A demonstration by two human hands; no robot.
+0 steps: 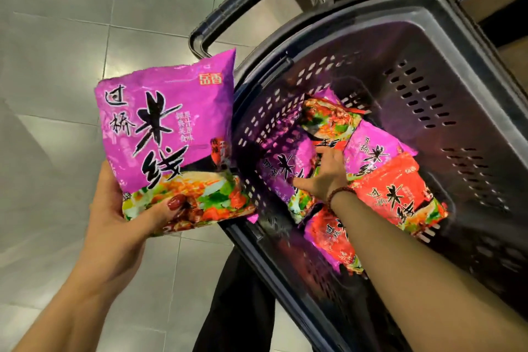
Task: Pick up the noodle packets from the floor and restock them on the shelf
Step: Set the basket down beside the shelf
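**One purple noodle packet (165, 128) held up, more in the basket (445, 46)**

The purple noodle packet stands upright at 9 o'clock in the view. The left hand (114, 226) grips its lower edge, thumb clamped across the printed front. At 3 o'clock from it, the right hand (325, 177) lies inside the dark basket on a heap of packets (391, 194), some red and some purple. Its thumb is spread toward 9 o'clock. Its fingertips are buried among the packets, so I cannot tell whether it grips one. A bead bracelet (338, 194) circles that wrist. Grey floor tiles (57, 37) lie beneath.
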